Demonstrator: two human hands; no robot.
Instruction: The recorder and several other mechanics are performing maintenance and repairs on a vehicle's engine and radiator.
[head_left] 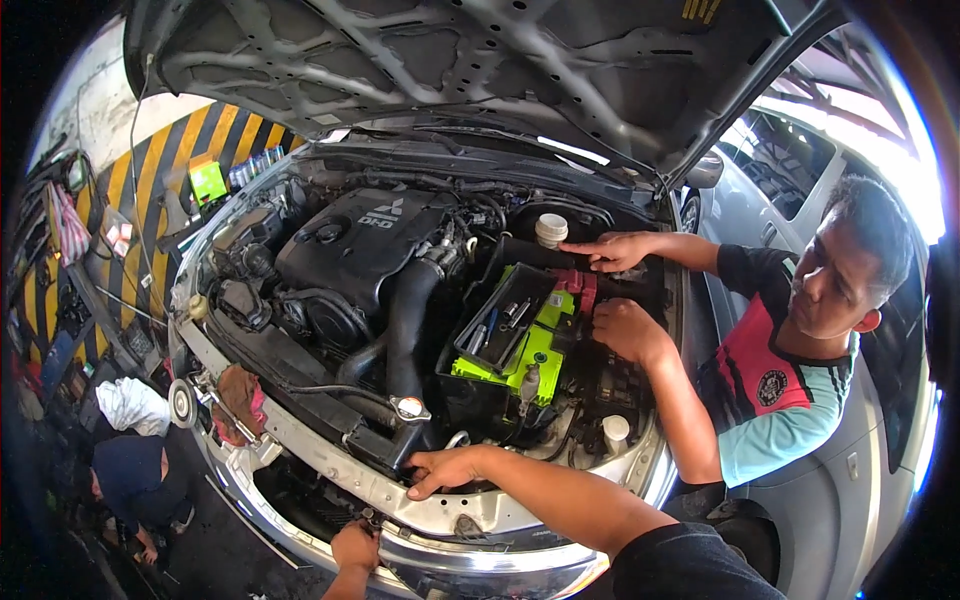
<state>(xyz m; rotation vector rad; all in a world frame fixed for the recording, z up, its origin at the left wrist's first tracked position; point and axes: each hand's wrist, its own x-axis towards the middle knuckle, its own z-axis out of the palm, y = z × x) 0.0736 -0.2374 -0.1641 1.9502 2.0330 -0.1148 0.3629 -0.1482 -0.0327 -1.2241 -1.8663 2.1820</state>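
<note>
My right hand [448, 472] lies on the pale metal front crossmember [345, 462] of an open engine bay, just below the radiator cap [410, 408]. Its thumb and forefinger are apart, and nothing shows between them. Lower down, at the gap behind the chrome grille [480, 565], my left hand [356, 546] has its fingers curled round a small dark piece at the opening. What that piece is, I cannot make out. Behind my right hand, a thick black air hose [410, 325] runs up towards the engine cover [360, 240].
A co-worker's hand [605, 250] points at a white reservoir [550, 230]; the other hand [628, 330] hangs by the battery [540, 350]. A black tray [505, 325] of sockets rests there. A rag [240, 400] drapes the front edge. Another person [130, 470] crouches at left. The raised hood [470, 70] hangs overhead.
</note>
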